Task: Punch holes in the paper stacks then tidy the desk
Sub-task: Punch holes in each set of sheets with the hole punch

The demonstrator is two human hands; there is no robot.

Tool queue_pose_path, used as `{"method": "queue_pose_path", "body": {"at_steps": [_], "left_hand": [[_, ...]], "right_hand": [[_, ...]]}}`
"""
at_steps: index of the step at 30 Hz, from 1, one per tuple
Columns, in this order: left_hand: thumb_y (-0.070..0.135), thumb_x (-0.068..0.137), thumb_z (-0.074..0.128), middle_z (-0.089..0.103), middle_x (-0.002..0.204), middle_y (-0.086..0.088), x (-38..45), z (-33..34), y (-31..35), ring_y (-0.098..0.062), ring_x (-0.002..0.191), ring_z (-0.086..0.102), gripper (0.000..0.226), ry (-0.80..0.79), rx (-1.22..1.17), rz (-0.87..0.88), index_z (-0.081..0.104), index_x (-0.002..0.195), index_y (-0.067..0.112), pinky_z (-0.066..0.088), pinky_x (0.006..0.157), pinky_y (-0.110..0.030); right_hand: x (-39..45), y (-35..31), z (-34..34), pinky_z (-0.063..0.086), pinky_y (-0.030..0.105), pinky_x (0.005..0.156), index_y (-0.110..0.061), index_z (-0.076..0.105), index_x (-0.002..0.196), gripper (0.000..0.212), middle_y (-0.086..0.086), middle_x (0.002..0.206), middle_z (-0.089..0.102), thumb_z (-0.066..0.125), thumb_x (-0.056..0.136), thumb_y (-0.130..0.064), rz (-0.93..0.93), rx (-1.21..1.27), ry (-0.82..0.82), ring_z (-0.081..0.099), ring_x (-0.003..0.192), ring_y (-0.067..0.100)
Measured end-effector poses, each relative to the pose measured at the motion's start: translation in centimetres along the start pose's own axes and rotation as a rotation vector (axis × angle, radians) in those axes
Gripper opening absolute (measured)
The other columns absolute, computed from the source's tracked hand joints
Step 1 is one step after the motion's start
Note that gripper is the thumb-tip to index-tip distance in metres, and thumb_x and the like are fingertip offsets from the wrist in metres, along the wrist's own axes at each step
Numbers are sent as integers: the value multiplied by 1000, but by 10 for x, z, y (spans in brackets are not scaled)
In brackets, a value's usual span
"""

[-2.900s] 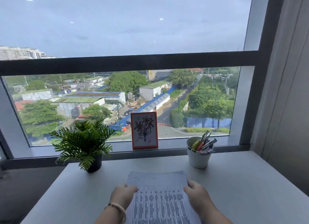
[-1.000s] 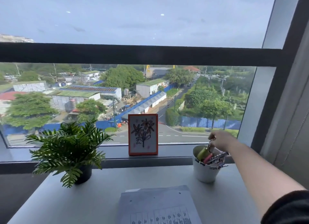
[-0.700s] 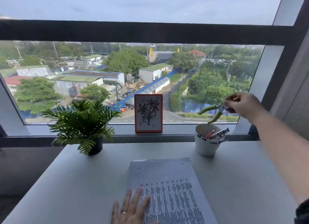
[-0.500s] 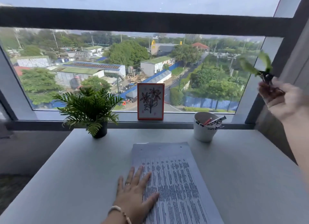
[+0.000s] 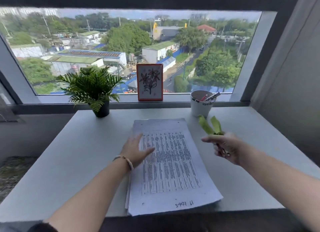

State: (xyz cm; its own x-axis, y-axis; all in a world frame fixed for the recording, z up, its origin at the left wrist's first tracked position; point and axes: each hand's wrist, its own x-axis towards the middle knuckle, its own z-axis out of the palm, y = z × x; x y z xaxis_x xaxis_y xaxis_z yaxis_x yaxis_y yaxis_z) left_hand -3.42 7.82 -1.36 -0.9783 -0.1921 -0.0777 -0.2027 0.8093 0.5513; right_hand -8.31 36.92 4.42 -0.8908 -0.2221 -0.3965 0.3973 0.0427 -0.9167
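The paper stack [image 5: 170,166] lies flat on the desk [image 5: 69,162], printed side up, and serves as the reference point for all positions below. Its near edge reaches the front edge of the desk, and handwriting is visible in the bottom margin. Small holes show near the corners of the top sheet.

Left hand [image 5: 136,151]: flat, fingers straight and spread, palm down. It rests on the left part of the paper stack, partly over the printed columns. A beaded bracelet [image 5: 125,160] sits on the wrist.

Right hand [image 5: 223,147]: raised above the desk to the right of the paper stack, apart from it. The fingers are curled around the metal end of a hole punch [image 5: 210,127]. The two green handles of the hole punch stick out beyond the hand, spread in a V, and point toward the window. The metal end is mostly hidden inside the grip.

Behind the paper stack, right: a white cup [image 5: 200,105] stands on the desk and holds pens or markers. Behind the paper stack, centre: a red-framed flower drawing [image 5: 150,82] stands upright on the window ledge. Behind the paper stack, left: a potted plant [image 5: 91,88] in a dark pot stands on the desk.
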Motion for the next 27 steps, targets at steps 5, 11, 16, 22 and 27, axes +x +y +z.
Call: {"method": "queue_pose_path", "body": {"at_steps": [5,11,16,22,27], "left_hand": [[24,87,63,58,112,-8,-8,-18,17,-26,97,53,54,86,-219,-206,44,135,9,39,79,-28],[22,84,66,47,139,-14,-8,-11,17,-28,120,50,68,110,-367,-273,36,143,10,40,95,-35],[14,82,64,57,130,-10,-9,-3,21,-16,85,60,64,200,-500,-258,39,141,11,47,80,-32],[6,83,60,53,136,-5,-19,9,23,-21,111,58,60,320,-568,-193,41,139,12,46,88,-28],[-1,81,59,56,133,-4,-25,13,17,-21,111,60,63,392,-592,-195,40,140,11,48,86,-29]], "right_hand": [[9,31,28,38,29,60,-11,61,81,29,4,64,50,84,64,-19,-92,27,224,46,57,16],[1,36,58,33,28,60,-11,62,87,22,7,85,53,79,74,-17,-122,5,205,47,74,18],[1,41,63,35,26,57,-12,56,77,20,2,71,47,76,78,-12,-186,-14,259,45,68,15],[0,58,73,41,29,60,-12,51,76,27,3,71,52,78,76,-16,-314,-94,323,49,66,18],[5,73,77,40,18,56,-13,53,78,29,7,84,62,80,75,-26,-351,-289,413,55,67,12]]}}
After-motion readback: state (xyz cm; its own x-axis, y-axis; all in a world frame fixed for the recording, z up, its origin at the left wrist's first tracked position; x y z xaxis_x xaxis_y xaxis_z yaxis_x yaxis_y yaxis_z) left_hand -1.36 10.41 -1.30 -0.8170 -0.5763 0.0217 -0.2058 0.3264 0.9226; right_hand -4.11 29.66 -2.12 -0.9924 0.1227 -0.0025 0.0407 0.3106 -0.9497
